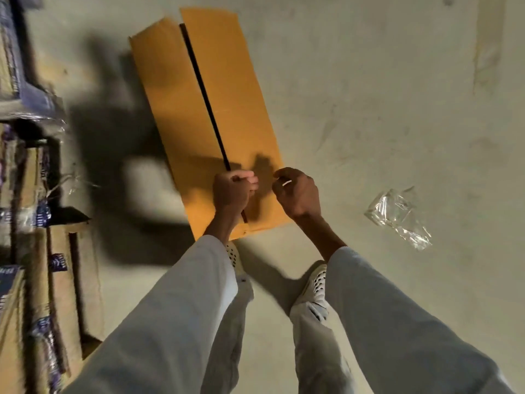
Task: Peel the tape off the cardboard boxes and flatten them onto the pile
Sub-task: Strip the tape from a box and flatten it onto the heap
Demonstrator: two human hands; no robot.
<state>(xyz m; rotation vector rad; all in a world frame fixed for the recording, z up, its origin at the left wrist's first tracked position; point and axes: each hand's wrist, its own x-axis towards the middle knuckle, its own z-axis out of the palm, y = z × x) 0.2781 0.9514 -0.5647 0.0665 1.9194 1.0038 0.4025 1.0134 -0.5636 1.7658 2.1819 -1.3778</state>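
A person stands over a long cardboard box (204, 120) lying on the floor (369, 109), left hand (231, 191) fisted, right hand (297, 191) pinched; any tape held is indiscernible. Peeling seems underway; flattening should follow.

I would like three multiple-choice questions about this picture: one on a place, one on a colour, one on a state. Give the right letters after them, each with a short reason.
1. Where does the crumpled clear plastic lie?
A. on the cardboard box
B. on the floor, to the right of the box
C. in the left hand

2. What colour is the cardboard box on the floor?
A. orange-brown
B. white
C. blue

3. How do the two top flaps of the box stand?
A. sealed under tape
B. torn off
C. parted by a dark gap along the middle

Answers:
1 B, it rests on bare floor apart from the box.
2 A, its flaps show orange-brown.
3 C, a dark slit runs down to the left hand and right hand.
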